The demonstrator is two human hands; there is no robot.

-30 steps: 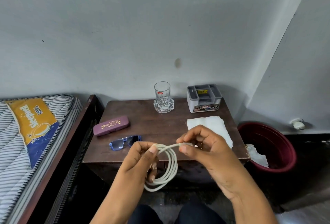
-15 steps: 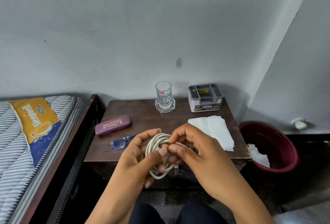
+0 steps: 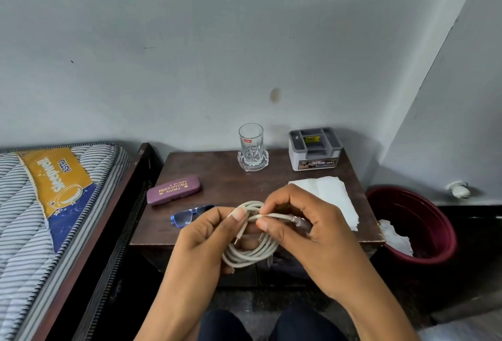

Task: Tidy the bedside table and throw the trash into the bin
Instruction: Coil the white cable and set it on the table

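Observation:
A coiled white cable (image 3: 251,252) hangs in front of the brown bedside table (image 3: 217,177). My left hand (image 3: 206,240) grips the coil's loops, thumb on top. My right hand (image 3: 304,229) pinches the cable's loose end and its plug across the top of the coil. On the table lie a purple glasses case (image 3: 173,190), blue sunglasses (image 3: 187,217) partly behind my left hand, a white tissue (image 3: 331,194), a glass (image 3: 251,145) on a glass coaster and a grey organiser box (image 3: 315,149). A dark red bin (image 3: 423,221) stands on the floor to the table's right.
A striped mattress (image 3: 54,204) on a dark wooden bed frame lies to the left of the table. White crumpled paper (image 3: 395,237) sits inside the bin. The grey wall is close behind the table. My knees show at the bottom edge.
The cable went from one wide loop into a tighter coil of several loops. My right hand has wound the loose end across the coil's top, and both hands have risen slightly.

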